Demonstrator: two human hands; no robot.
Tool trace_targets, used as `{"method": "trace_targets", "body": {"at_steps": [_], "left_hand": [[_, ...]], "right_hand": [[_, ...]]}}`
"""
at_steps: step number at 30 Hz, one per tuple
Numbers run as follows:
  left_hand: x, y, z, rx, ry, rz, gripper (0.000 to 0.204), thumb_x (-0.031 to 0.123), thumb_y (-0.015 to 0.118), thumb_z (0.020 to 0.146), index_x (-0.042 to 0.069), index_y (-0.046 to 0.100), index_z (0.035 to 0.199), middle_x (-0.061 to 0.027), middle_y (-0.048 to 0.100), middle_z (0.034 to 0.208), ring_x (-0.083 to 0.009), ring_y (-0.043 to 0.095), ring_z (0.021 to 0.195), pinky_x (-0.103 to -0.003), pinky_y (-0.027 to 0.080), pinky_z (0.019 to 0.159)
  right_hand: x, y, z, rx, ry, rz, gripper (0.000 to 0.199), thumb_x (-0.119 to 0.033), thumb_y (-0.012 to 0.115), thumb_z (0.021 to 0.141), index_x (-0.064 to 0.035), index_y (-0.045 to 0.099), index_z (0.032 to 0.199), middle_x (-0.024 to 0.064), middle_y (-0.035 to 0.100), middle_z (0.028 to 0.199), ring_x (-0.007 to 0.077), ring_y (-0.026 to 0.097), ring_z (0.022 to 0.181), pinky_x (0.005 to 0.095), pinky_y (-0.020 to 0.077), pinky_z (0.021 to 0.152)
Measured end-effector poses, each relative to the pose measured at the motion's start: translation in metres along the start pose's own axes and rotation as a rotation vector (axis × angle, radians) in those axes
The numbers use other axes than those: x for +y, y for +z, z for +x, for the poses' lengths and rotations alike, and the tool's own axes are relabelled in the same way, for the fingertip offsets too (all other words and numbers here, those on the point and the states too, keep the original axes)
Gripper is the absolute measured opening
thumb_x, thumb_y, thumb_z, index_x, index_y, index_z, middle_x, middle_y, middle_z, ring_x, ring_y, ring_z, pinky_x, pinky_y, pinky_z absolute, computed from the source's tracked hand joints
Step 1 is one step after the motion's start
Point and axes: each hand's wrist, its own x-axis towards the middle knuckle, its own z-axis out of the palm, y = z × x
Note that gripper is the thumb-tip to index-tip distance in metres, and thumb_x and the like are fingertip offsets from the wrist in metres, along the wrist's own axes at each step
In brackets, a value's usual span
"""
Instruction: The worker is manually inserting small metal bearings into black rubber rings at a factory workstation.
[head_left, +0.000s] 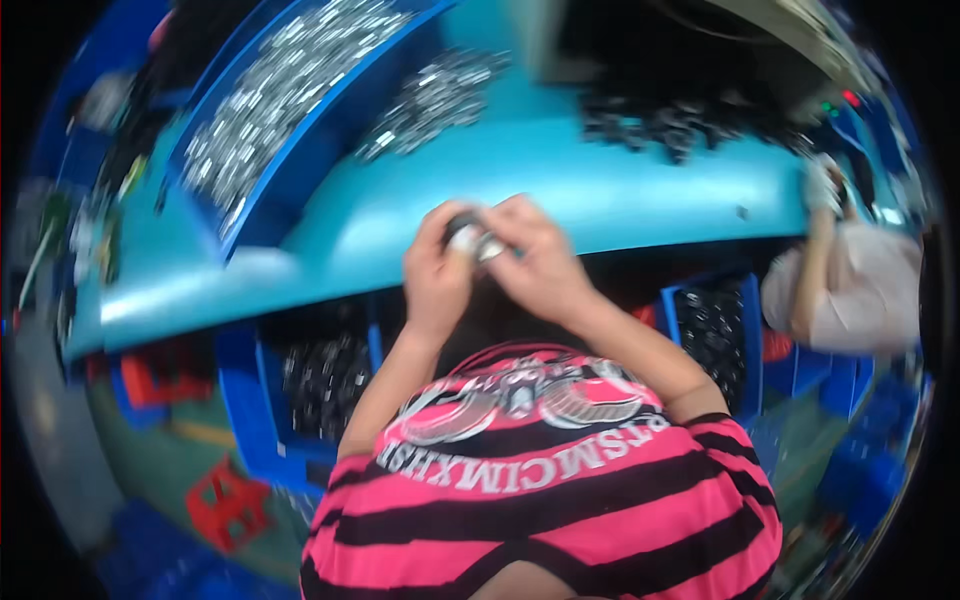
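Observation:
Close together over the near edge of the turquoise table (600, 200), my left hand (438, 275) and my right hand (540, 262) meet at their fingertips. Between them is a small part, black (462, 222) on one side and silver (487, 248) on the other. Fingers of both hands are closed on it. Blur and the fingers hide its exact kind, and whether it is one piece or two cannot be made out.
A blue bin (290, 175) of small silver parts stands at the far left, with a loose silver pile (440, 100) beside it. Black parts (665, 125) lie at the far right. Below the table are bins of black parts (325, 380) and a red stool (228, 505). A co-worker (850, 285) sits at right.

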Motion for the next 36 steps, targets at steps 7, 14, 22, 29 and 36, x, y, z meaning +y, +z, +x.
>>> {"method": "trace_targets", "body": {"at_steps": [7, 14, 22, 29, 36], "left_hand": [[-0.020, -0.103, 0.086, 0.092, 0.223, 0.022, 0.020, 0.001, 0.063, 0.099, 0.004, 0.065, 0.119, -0.0005, 0.065, 0.091, -0.0039, 0.056, 0.071, -0.019, 0.045, 0.056], [-0.007, -0.110, 0.111, -0.064, -0.137, -0.070, 0.024, 0.009, 0.058, 0.104, 0.003, 0.064, 0.126, -0.0006, 0.064, 0.088, -0.0057, 0.056, 0.069, -0.022, 0.050, 0.057], [-0.021, -0.102, 0.118, -0.054, -0.101, -0.148, 0.027, 0.006, 0.058, 0.102, 0.001, 0.065, 0.127, -0.0021, 0.063, 0.084, -0.0059, 0.054, 0.061, -0.023, 0.051, 0.053], [-0.018, -0.093, 0.121, 0.046, -0.139, -0.094, 0.028, 0.000, 0.051, 0.098, 0.004, 0.069, 0.120, -0.0033, 0.068, 0.089, -0.0057, 0.057, 0.062, -0.021, 0.047, 0.048], [-0.020, -0.091, 0.123, 0.004, -0.119, -0.085, 0.029, 0.008, 0.053, 0.104, 0.007, 0.063, 0.131, -0.0015, 0.064, 0.091, -0.0047, 0.055, 0.062, -0.021, 0.049, 0.052]], "right_hand": [[0.015, 0.107, 0.107, 0.096, -0.222, 0.120, 0.033, -0.003, 0.065, 0.092, -0.0009, 0.068, 0.125, 0.0125, 0.060, 0.099, 0.0228, 0.064, 0.082, 0.0327, 0.0539, 0.070], [0.033, 0.093, 0.130, -0.048, -0.016, 0.361, 0.037, -0.002, 0.064, 0.093, 0.0015, 0.066, 0.130, 0.0103, 0.060, 0.104, 0.0180, 0.065, 0.088, 0.0303, 0.0551, 0.077], [0.033, 0.084, 0.128, 0.020, -0.081, 0.254, 0.038, 0.001, 0.065, 0.091, 0.0020, 0.066, 0.129, 0.0105, 0.060, 0.101, 0.0182, 0.068, 0.086, 0.0296, 0.0570, 0.074], [0.039, 0.090, 0.131, 0.098, -0.170, 0.046, 0.039, 0.000, 0.068, 0.089, -0.0009, 0.068, 0.128, 0.0118, 0.062, 0.098, 0.0203, 0.068, 0.080, 0.0316, 0.0559, 0.069], [0.037, 0.090, 0.138, 0.125, -0.120, 0.118, 0.035, -0.002, 0.069, 0.088, -0.0019, 0.071, 0.123, 0.0113, 0.066, 0.099, 0.0186, 0.069, 0.082, 0.0289, 0.0566, 0.073]]}}
